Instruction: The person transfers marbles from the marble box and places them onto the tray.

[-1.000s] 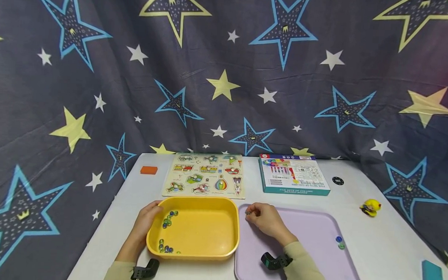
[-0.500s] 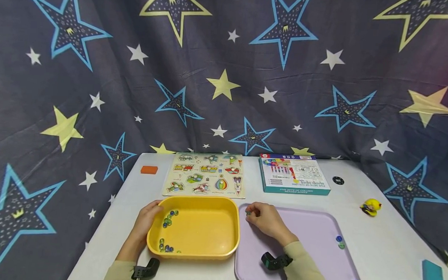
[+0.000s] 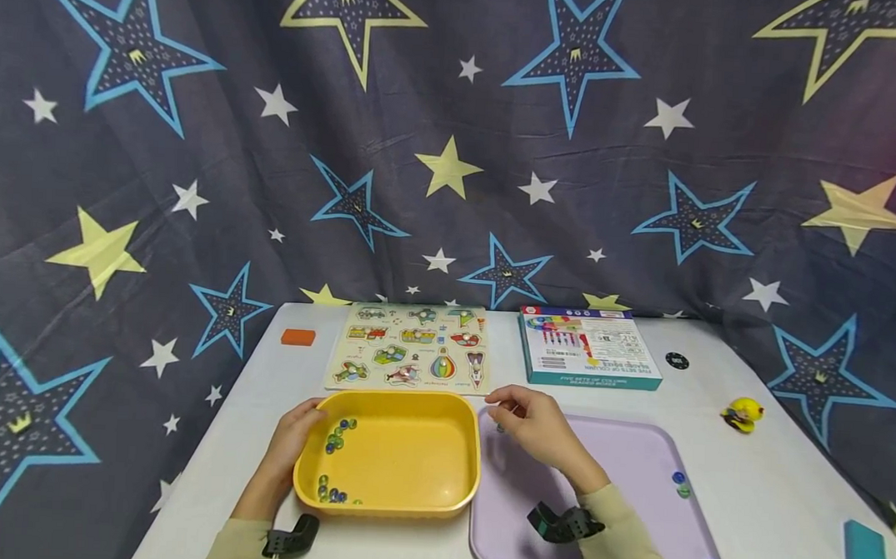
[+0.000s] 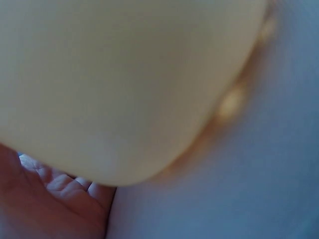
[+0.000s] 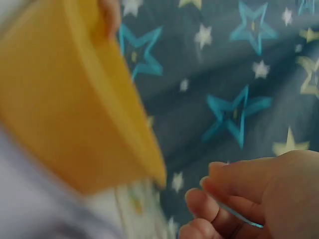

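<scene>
A yellow plastic bin [image 3: 388, 452] stands in the middle, with several blue and green glass marbles [image 3: 336, 440] along its left side. My left hand [image 3: 291, 439] grips the bin's left rim; the left wrist view shows the palm [image 4: 55, 204] against its outside. Over the upper left corner of the lilac tray [image 3: 582, 477], my right hand [image 3: 535, 421] has its fingers curled and thumb close to them. A small greenish marble [image 3: 500, 428] shows just below the thumb; I cannot tell whether the hand holds it. No marble shows between the fingertips [image 5: 214, 172] in the right wrist view.
Blue and green marbles [image 3: 681, 484] lie along the tray's right edge, more at its lower right corner. Behind stand a picture puzzle board [image 3: 411, 349] and a boxed game [image 3: 589, 348]. An orange block [image 3: 298, 337], yellow duck [image 3: 742, 414], black disc [image 3: 676, 361] and teal block [image 3: 866, 551] sit around.
My right hand has risen and shifted slightly away from me, off the spot at the tray's upper left corner where it stayed before. The left hand and bin stay put.
</scene>
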Demonstrator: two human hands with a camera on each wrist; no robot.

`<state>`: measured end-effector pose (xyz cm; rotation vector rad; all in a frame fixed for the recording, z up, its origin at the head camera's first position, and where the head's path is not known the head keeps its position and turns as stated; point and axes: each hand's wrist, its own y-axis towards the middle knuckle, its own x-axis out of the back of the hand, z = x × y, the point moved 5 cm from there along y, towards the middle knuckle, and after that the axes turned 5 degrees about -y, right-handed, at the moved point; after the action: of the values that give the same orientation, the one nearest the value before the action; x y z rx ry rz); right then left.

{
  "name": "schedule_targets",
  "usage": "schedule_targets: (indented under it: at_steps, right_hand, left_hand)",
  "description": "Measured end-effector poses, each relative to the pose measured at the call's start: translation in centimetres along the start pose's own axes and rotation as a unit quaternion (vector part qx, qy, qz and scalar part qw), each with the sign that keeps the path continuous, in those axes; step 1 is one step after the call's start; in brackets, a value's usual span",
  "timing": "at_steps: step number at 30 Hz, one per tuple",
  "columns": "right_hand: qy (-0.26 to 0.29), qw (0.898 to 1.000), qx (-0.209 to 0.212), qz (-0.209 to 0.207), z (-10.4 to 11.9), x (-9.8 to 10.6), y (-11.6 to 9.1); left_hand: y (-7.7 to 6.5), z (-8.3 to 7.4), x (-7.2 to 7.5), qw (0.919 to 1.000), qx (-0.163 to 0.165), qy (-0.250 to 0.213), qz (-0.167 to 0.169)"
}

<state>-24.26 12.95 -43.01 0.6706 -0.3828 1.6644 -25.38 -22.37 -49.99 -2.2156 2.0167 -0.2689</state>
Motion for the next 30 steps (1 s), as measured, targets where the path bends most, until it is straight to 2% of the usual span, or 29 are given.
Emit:
schedule_targets:
  at_steps: [4,7,10,14,21,27,30]
  right_hand:
    - [0.046,0.997,0.045,0.029,3.5,-1.6,-0.7]
    - [0.060,0.993,0.080,0.058,5.5,-3.5,-1.0]
    - [0.048,0.989,0.106,0.090,7.0,-5.7,-1.0]
    - [0.006,0.982,0.129,0.140,8.3,-8.6,-0.9]
    - [-0.043,0.966,0.103,0.234,9.1,-13.1,-0.3]
    - [-0.052,0.957,0.097,0.269,9.4,-15.7,-0.1]
    - [-0.048,0.955,0.091,0.276,9.5,-16.4,0.0]
  left_hand:
    - [0.0,0.0,0.1,1.0000,0.001,0.002,-0.001]
    - [0.0,-0.1,0.1,1.0000,0.000,0.001,-0.003]
    - [0.0,-0.1,0.1,1.0000,-0.003,-0.002,-0.004]
    - [-0.1,-0.1,0.1,0.9999,-0.005,-0.009,-0.001]
    - [-0.1,-0.1,0.0,0.9999,-0.013,-0.005,0.003]
    - [-0.2,-0.2,-0.1,0.9998,-0.015,-0.014,0.006]
    - [-0.7,-0.9,-0.3,0.9998,-0.011,-0.012,0.010]
